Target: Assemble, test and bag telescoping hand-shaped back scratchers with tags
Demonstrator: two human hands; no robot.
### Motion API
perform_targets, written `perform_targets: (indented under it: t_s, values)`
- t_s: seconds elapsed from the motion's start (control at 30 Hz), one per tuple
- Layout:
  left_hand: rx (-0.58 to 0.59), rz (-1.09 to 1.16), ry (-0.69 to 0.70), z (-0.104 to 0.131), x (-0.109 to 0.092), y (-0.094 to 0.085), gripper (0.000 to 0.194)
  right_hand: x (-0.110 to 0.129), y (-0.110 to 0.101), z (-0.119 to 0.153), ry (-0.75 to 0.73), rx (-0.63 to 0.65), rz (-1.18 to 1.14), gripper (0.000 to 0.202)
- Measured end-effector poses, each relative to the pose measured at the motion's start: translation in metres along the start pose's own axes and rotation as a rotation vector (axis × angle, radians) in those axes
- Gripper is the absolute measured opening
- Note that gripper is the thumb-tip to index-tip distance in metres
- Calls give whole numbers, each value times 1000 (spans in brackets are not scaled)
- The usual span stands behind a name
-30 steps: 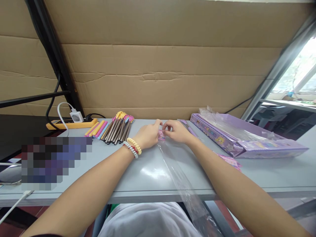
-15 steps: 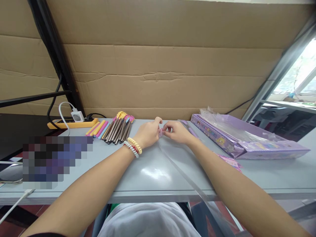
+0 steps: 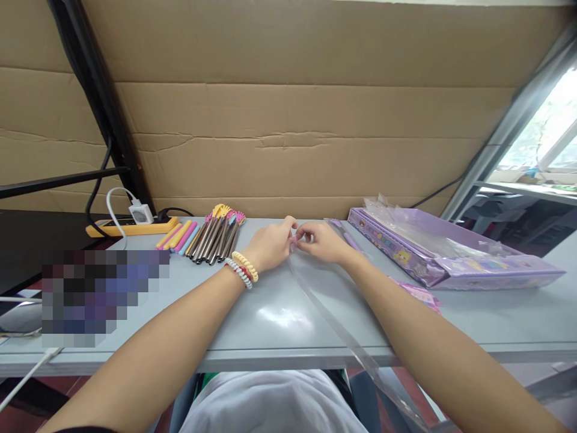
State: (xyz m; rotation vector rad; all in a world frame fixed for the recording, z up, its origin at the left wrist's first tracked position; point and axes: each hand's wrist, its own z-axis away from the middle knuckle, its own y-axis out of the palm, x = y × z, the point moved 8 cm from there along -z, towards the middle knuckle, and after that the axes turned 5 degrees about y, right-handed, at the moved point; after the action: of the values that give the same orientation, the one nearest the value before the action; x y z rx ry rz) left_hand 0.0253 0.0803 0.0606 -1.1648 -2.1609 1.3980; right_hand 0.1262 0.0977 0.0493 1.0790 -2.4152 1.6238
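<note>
My left hand [image 3: 269,243], with beaded bands at its wrist, pinches a small pink piece [image 3: 294,240] near the table's middle. From the other side, the fingertips of my right hand [image 3: 321,240] close on the same piece. Its shape is mostly hidden by the fingers. A long clear plastic strip [image 3: 331,322] runs from beneath my hands across the table and over its front edge, beside my right forearm.
Metallic sticks with coloured tops [image 3: 216,237] and coloured tubes [image 3: 180,236] lie at left, near a yellow power strip [image 3: 135,227]. A purple box [image 3: 428,255] holding clear plastic, a pink packet [image 3: 421,296] and a purple item [image 3: 347,234] are at right. Cardboard [image 3: 293,144] stands behind.
The fingers have shifted slightly around the pink piece, which shows a little less now. The clear strip's lower part has moved a little.
</note>
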Motion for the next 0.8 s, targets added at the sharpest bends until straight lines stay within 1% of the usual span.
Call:
perform_targets:
  t_s: [0.13, 0.27, 0.33, 0.4, 0.5, 0.73, 0.8]
  values:
    - [7, -10, -11, 0, 0, 1, 26, 0, 1, 0, 8, 11, 18, 10]
    - [32, -55, -80, 1, 6, 3, 33, -1, 0, 0, 8, 0, 28, 11]
    - [83, -92, -136, 1, 12, 6, 32, -2, 1, 0, 8, 7, 30, 11]
    - [167, -128, -183, 3, 17, 11, 30, -3, 2, -1, 16, 18, 32, 12]
    - [277, -170, -210, 4, 20, 17, 31, -3, 3, -1, 27, 26, 33, 12]
    - [348, -184, -246, 6, 21, 20, 33, 1, 2, 0, 19, 31, 27, 12]
    - [353, -188, -242, 6, 21, 21, 34, 2, 2, 0, 21, 35, 23, 12]
